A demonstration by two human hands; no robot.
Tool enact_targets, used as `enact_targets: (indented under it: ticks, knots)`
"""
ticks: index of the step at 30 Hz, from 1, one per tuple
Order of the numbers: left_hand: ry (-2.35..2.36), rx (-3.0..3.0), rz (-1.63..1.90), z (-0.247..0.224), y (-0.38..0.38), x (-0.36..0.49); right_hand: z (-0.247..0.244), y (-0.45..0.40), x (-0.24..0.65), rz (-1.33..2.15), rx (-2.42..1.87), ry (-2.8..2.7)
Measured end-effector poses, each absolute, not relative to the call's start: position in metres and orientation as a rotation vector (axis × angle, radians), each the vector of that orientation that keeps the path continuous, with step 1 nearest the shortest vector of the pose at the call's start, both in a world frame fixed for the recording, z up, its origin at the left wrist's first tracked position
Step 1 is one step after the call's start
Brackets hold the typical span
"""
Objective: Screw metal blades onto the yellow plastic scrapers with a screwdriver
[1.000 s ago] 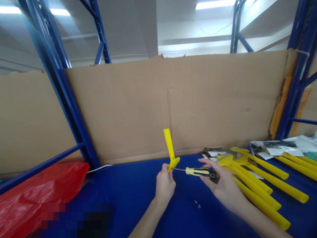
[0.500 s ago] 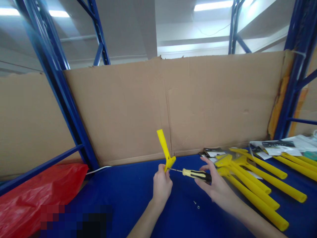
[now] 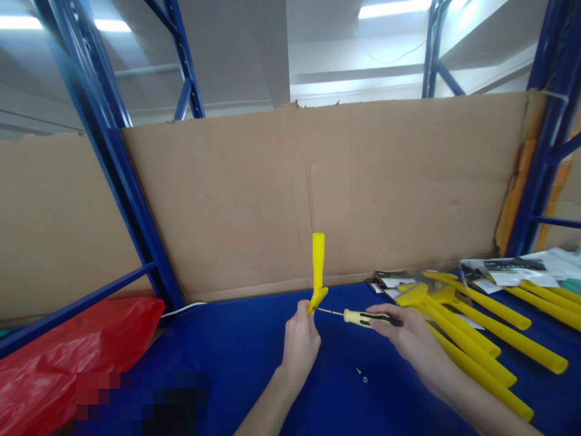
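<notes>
My left hand (image 3: 302, 339) is closed around the head of a yellow scraper-like tool (image 3: 319, 260), whose thick handle points straight up. A screwdriver (image 3: 363, 318) with a cream and black handle lies level, its tip at the tool's head. My right hand (image 3: 403, 333) grips the rear of that handle. Whether the tip sits in a screw is too small to tell. Below, between my forearms, a small screw (image 3: 358, 370) and a nut or washer (image 3: 365, 379) lie on the blue surface (image 3: 254, 351).
Several similar yellow tools (image 3: 481, 357) lie to the right, partly behind my right forearm. Packaged cards (image 3: 517, 272) are at the back right. A red plastic bag (image 3: 91, 339) is on the left. A cardboard panel (image 3: 236, 200) and blue rack posts (image 3: 136, 200) bound the surface.
The yellow tool's handle has swung from leaning left to upright. My right hand's fingers, spread around the screwdriver handle before, have closed on it, and the screwdriver has shifted slightly right.
</notes>
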State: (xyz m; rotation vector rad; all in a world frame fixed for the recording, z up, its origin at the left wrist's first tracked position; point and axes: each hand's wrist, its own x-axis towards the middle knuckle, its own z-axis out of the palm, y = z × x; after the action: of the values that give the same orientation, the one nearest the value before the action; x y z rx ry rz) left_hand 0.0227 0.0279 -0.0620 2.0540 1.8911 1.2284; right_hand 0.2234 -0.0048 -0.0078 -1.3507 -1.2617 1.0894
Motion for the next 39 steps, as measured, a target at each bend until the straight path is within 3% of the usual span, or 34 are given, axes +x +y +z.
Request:
enact_targets:
  ticks: [10,12,17,22,29,39]
  knots:
    - [1.964,2.220,1.362,-0.060,0.035,0.014,-0.010,0.000,0.227,1.642,-1.379,-1.236]
    - [1.985,2.170,1.439,-0.061,0.037,0.010,-0.010,0.004,0.234,1.471,-1.394,-1.365]
    - [2.068,2.153,1.624,-0.061,0.041,-0.005,-0.021,0.021,0.248,0.633,-1.655,-1.742]
    - [1.963,2.634,1.726,-0.054,0.034,-0.002,-0.032,0.024,0.250,0.236,-1.938,-2.003]
    - [1.528,3.191,1.686,-0.046,0.018,0.021,-0.022,0.023,0.251,0.254,-1.965,-2.180]
    - [1.525,3.277,1.521,-0.044,0.014,0.018,-0.020,0.019,0.244,0.203,-1.982,-2.028]
